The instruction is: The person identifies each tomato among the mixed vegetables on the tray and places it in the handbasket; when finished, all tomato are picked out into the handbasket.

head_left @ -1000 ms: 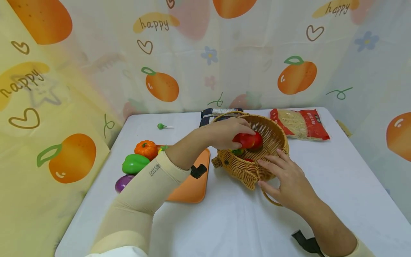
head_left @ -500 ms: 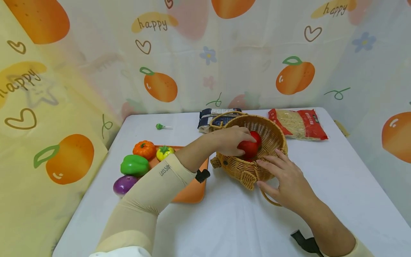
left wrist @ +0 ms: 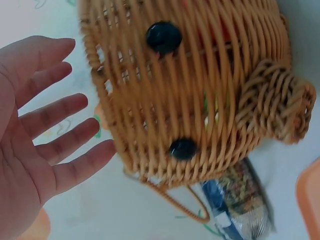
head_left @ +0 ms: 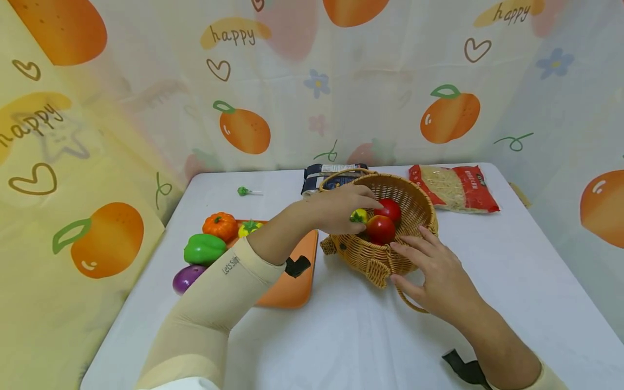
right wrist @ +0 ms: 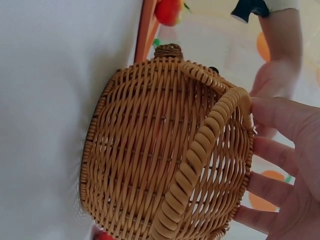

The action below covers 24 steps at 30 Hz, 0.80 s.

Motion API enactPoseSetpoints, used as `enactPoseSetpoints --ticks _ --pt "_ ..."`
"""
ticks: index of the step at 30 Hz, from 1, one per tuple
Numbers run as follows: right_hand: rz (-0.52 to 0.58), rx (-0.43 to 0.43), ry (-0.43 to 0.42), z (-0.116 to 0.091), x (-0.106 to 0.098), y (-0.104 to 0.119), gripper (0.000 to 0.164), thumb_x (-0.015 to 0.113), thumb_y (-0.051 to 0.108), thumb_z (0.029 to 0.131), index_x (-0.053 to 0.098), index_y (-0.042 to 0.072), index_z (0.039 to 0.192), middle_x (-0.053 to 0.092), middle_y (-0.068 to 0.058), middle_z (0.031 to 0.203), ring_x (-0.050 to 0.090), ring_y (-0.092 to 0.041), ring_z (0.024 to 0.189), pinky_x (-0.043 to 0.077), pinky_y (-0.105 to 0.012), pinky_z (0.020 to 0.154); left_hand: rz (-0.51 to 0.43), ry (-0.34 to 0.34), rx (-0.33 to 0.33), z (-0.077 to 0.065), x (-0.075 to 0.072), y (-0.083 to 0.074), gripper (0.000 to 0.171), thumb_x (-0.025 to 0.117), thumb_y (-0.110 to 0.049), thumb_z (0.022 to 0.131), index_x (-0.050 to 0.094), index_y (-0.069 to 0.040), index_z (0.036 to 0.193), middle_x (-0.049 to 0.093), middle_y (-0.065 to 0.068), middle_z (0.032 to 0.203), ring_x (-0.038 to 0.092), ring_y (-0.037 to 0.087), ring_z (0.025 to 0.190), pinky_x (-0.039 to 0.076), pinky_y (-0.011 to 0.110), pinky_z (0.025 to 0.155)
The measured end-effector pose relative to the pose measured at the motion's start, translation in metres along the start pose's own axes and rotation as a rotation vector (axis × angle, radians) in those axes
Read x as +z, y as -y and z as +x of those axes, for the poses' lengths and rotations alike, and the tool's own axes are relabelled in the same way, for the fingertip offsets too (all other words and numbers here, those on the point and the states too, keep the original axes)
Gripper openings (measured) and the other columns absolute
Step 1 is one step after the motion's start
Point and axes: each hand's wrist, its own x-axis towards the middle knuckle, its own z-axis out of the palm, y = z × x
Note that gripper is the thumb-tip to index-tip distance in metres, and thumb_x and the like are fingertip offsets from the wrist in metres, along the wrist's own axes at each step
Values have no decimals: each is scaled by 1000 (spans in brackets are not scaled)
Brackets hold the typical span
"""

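Note:
A wicker basket (head_left: pixel 414 189) shaped like an animal stands on the table. Inside lie a red tomato (head_left: pixel 390 210), another red tomato (head_left: pixel 381 229) nearer the front rim, and a yellow vegetable with a green top (head_left: pixel 359 215), partly covered by my left hand. My left hand (head_left: pixel 343 210) hovers over the basket's left rim; the left wrist view shows its fingers (left wrist: pixel 75 170) spread and holding nothing. My right hand (head_left: pixel 441 273) touches the basket's near right side, fingers extended at the rim, thumb by the hanging handle (right wrist: pixel 192 162).
Left of the basket is an orange tray (head_left: pixel 297 287), partly behind my left arm. Around it lie an orange pumpkin (head_left: pixel 220 226), green pepper (head_left: pixel 205 249), purple eggplant (head_left: pixel 187 278) and yellow tomato (head_left: pixel 249 227). Behind are a lollipop (head_left: pixel 244 191), dark packet (head_left: pixel 312 180) and red noodle bag (head_left: pixel 455 188).
My left hand lowered a red tomato into the basket and let go of it, then drew back slightly to the left. My right hand has stayed at the basket's side.

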Motion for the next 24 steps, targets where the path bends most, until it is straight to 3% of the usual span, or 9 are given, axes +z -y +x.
enactPoseSetpoints --ticks 5,12,18,24 --pt "7 9 5 0 -1 0 58 85 31 82 67 18 135 62 -13 140 35 -44 147 33 -72 111 -7 -17 -42 -19 -4 12 55 66 -34 100 50 -27 152 43 -1 156 38 22 146 42 41 115" --pt "8 8 7 0 0 1 59 85 32 82 66 18 136 61 -13 140 35 -44 147 33 -72 111 -64 -33 -105 -53 5 51 56 66 -28 99 50 -20 152 44 5 156 38 29 145 38 47 118" --pt "7 -4 0 -1 -1 3 58 85 31 82 67 17 135 62 -13 138 36 -45 146 34 -73 109 -111 -14 -241 -83 17 82 59 69 -30 98 50 -20 153 43 8 158 37 35 146 36 54 118" --pt "4 -1 -1 -1 -1 3 57 85 30 82 67 18 135 62 -12 138 36 -45 146 35 -74 108 -121 28 -419 -107 29 104 57 71 -31 97 53 -23 150 46 9 155 42 33 141 43 53 113"
